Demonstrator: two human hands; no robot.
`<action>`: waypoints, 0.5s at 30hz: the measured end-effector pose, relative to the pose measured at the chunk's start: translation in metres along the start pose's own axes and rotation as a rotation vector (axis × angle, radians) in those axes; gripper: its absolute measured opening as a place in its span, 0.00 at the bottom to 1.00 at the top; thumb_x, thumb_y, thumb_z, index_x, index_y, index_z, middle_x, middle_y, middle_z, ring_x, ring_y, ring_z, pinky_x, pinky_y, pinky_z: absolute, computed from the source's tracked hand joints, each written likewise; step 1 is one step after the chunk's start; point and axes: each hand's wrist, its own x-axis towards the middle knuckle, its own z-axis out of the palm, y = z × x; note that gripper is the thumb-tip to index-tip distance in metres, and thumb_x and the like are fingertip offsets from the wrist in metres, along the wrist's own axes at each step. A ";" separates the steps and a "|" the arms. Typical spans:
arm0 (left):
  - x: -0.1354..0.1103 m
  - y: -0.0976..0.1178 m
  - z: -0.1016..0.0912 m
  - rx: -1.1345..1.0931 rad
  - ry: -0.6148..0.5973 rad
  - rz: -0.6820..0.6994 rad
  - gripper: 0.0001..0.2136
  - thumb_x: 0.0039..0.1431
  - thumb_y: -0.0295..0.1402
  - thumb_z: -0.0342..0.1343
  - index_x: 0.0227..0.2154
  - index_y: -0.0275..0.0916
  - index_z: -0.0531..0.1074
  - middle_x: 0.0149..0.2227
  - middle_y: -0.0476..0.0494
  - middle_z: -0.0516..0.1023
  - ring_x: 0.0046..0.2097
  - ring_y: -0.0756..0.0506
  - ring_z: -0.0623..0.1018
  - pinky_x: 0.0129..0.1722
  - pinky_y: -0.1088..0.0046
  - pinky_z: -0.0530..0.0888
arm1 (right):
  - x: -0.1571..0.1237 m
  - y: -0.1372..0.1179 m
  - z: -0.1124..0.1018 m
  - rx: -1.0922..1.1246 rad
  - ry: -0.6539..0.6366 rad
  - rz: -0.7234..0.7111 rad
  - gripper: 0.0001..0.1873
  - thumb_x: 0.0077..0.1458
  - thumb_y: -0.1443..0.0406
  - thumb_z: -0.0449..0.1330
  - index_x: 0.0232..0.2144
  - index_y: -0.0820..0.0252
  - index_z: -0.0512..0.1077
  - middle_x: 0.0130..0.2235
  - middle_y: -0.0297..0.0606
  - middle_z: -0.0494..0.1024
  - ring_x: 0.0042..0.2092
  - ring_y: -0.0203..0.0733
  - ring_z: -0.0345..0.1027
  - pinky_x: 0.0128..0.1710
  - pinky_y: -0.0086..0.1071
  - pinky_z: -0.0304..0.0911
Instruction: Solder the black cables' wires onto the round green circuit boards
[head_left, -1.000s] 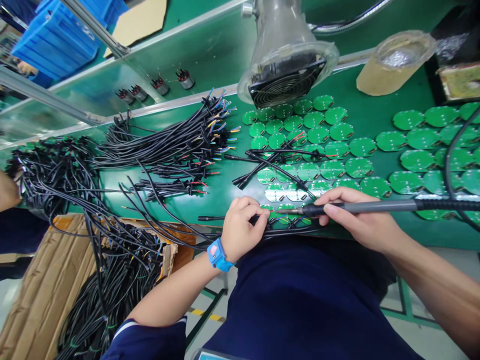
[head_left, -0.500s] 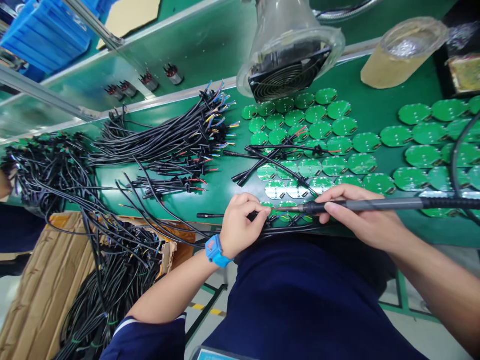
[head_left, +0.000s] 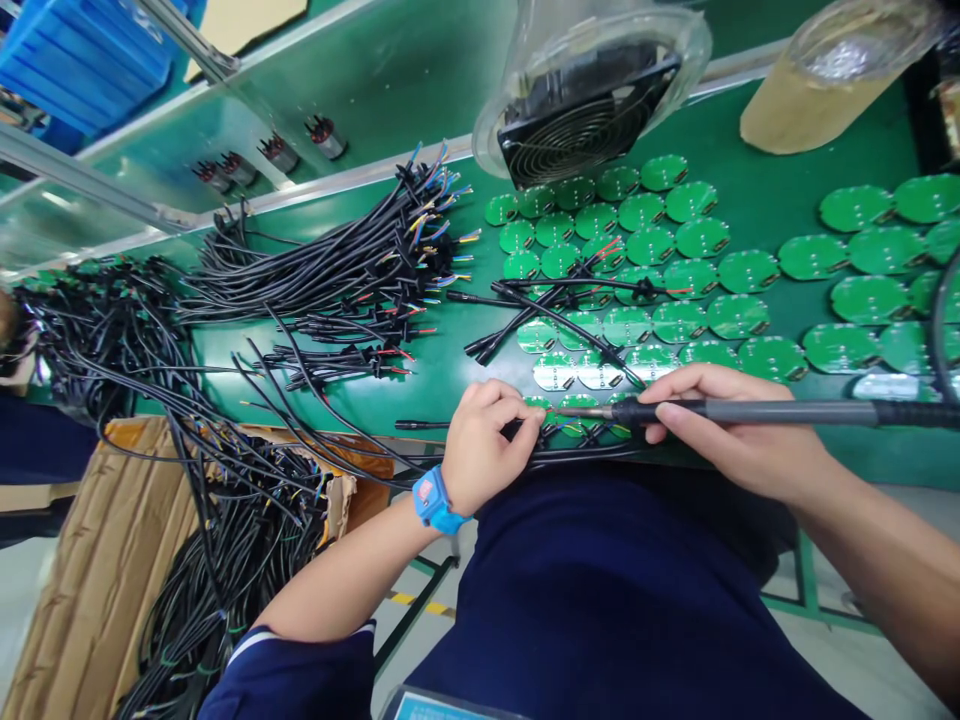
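My right hand (head_left: 724,432) grips a grey soldering iron (head_left: 787,412) like a pen. The iron's metal tip points left, close to the fingertips of my left hand (head_left: 486,445). With thumb and forefinger pinched, my left hand holds a short black cable (head_left: 421,425), whose plug end sticks out to the left. At those fingertips lies the edge of a round green circuit board (head_left: 535,402), partly hidden by the hand. Whether the tip touches a wire or the board is too small to tell. Coloured wire ends (head_left: 592,433) of other cables lie just below the iron.
Rows of green circuit boards (head_left: 679,320) cover the bench, with loose black cables (head_left: 555,315) across some. A fan (head_left: 589,120) stands behind them, beside a tan cylinder (head_left: 817,100). Cable bundles (head_left: 315,260) lie left, above a cardboard box (head_left: 97,570) full of cables.
The iron's tip has drawn slightly right, away from my left fingertips. My left hand keeps its pinch on the cable. The whole view has shifted a little.
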 end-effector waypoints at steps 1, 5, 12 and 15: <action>0.000 0.000 0.000 0.004 0.001 0.004 0.05 0.57 0.30 0.56 0.26 0.39 0.73 0.31 0.48 0.70 0.35 0.49 0.69 0.39 0.69 0.65 | -0.001 0.001 0.000 0.013 0.005 0.006 0.05 0.56 0.61 0.56 0.35 0.55 0.70 0.25 0.31 0.76 0.29 0.36 0.71 0.28 0.29 0.64; 0.000 0.001 0.001 0.012 0.005 0.009 0.05 0.57 0.31 0.56 0.26 0.40 0.73 0.31 0.48 0.70 0.36 0.49 0.69 0.39 0.68 0.66 | -0.003 0.007 0.002 0.105 0.075 0.035 0.07 0.57 0.60 0.56 0.37 0.55 0.70 0.25 0.30 0.76 0.31 0.34 0.71 0.35 0.28 0.65; 0.000 0.001 0.001 0.021 0.014 0.007 0.05 0.57 0.31 0.56 0.26 0.40 0.73 0.30 0.48 0.70 0.35 0.49 0.69 0.39 0.68 0.66 | 0.001 0.001 0.004 0.032 0.059 0.060 0.08 0.56 0.58 0.56 0.36 0.54 0.70 0.25 0.28 0.77 0.30 0.33 0.71 0.35 0.27 0.65; -0.001 0.001 0.002 0.022 0.027 0.009 0.05 0.56 0.31 0.56 0.26 0.39 0.73 0.29 0.48 0.70 0.35 0.49 0.69 0.38 0.68 0.67 | 0.002 -0.001 0.003 -0.020 0.045 0.051 0.08 0.56 0.58 0.56 0.36 0.53 0.70 0.25 0.27 0.77 0.31 0.34 0.72 0.34 0.28 0.65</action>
